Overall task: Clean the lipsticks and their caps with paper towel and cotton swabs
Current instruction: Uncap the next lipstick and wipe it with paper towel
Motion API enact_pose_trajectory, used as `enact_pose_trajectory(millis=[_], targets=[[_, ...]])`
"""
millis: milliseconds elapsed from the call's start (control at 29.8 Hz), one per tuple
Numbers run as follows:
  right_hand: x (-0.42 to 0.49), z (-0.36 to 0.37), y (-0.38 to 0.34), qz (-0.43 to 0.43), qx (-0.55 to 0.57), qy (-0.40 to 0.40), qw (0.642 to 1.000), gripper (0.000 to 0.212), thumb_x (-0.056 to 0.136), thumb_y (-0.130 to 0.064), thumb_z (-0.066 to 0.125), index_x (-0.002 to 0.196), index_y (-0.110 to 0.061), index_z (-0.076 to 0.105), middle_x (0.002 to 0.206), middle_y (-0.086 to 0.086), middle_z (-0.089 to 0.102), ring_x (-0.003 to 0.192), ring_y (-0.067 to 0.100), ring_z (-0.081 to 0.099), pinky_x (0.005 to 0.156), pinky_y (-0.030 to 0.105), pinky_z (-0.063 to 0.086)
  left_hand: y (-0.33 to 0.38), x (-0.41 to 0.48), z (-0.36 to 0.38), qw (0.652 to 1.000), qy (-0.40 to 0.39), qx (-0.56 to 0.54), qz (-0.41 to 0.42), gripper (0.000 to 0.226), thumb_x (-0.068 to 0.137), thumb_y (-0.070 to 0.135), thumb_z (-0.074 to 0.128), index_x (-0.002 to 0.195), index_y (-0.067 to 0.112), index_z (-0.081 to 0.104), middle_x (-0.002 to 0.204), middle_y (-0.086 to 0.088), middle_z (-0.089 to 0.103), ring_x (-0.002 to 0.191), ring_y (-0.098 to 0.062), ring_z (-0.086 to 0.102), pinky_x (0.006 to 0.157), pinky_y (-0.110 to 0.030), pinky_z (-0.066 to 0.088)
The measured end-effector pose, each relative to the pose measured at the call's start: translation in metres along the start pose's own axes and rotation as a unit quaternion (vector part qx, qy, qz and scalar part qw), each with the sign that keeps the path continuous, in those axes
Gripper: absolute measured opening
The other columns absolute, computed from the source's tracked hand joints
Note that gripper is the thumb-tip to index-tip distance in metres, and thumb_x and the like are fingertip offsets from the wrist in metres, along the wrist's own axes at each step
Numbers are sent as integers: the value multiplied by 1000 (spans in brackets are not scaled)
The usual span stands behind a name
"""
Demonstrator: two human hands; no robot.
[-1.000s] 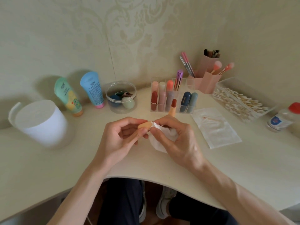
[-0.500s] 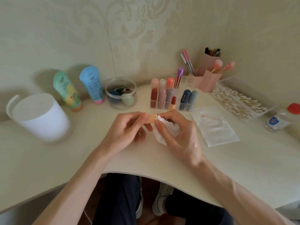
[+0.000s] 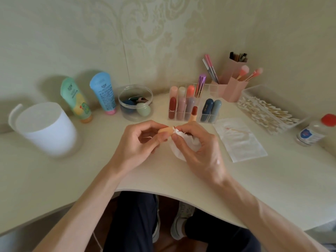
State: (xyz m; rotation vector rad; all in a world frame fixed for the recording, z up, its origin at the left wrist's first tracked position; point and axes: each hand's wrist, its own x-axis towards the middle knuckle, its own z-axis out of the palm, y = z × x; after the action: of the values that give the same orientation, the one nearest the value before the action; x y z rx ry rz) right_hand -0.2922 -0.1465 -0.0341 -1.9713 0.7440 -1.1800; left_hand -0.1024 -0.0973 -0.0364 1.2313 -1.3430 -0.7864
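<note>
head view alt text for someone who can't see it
A person's left hand holds a peach lipstick cap while the right hand presses a crumpled paper towel to its end, over a desk. Behind them an uncapped red lipstick stands before a clear organiser of lipsticks.

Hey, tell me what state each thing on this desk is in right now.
Left hand: pinching the peach cap.
Right hand: gripping the crumpled paper towel against the cap.
Lipstick: uncapped, upright on the desk, red tip exposed.
Flat tissue: spread out, pink-stained.
Bottle: red lid on.
</note>
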Motion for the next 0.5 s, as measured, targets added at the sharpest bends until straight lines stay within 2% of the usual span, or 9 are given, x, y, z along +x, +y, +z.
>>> enact_pose_trajectory(millis=[101, 201, 302, 369, 436, 503], targets=[[0, 0, 0, 13, 15, -8, 1000, 9, 99, -10, 72, 107, -10, 77, 99, -1, 75, 95, 20, 69, 84, 30, 51, -3, 2, -2, 1000, 23, 3, 20, 24, 83, 21, 81, 105, 12, 76, 90, -1, 77, 67, -16, 68, 58, -27, 54], [0, -2, -3, -4, 9, 6, 1000, 9, 99, -8, 72, 104, -14, 76, 97, -3, 73, 93, 19, 68, 83, 27, 49, 2, 1, 0, 999, -12, -41, -23, 27, 93, 28, 70, 114, 11, 74, 86, -6, 74, 55, -23, 60, 49, -31, 46], [-1, -2, -2, -11, 1, 13, 1000, 10, 98, -7, 72, 103, -15, 76, 96, -2, 72, 92, 19, 67, 82, 26, 48, 2, 1, 0, 999, -27, -11, -33, 31, 102, 31, 56, 93, 7, 74, 71, 1, 70, 49, -16, 53, 48, -23, 38], [0, 0, 0, -2, 2, 5, 1000, 7, 99, -9, 71, 105, -9, 76, 97, 1, 73, 93, 20, 68, 82, 31, 51, -1, 0, -1, 1000, -10, 10, -2, 20, 96, 26, 66, 96, 9, 77, 73, 3, 72, 57, -12, 59, 54, -21, 43], [1, 0, 1, 5, 4, 3, 1000, 9, 100, -10, 71, 106, -8, 76, 98, 1, 74, 93, 20, 68, 82, 35, 52, -1, 1, -2, 999, 12, 27, 21, 20, 89, 23, 75, 105, 12, 78, 84, 5, 76, 68, -12, 66, 62, -17, 48], [1, -2, 0, 4, 6, 3, 1000, 8, 100, -10, 71, 105, -8, 76, 96, 0, 73, 91, 20, 68, 81, 31, 50, 3, 1, -1, 1000, 11, 11, 11, 21, 90, 20, 76, 109, 12, 77, 82, 6, 75, 64, -16, 64, 60, -18, 48]])
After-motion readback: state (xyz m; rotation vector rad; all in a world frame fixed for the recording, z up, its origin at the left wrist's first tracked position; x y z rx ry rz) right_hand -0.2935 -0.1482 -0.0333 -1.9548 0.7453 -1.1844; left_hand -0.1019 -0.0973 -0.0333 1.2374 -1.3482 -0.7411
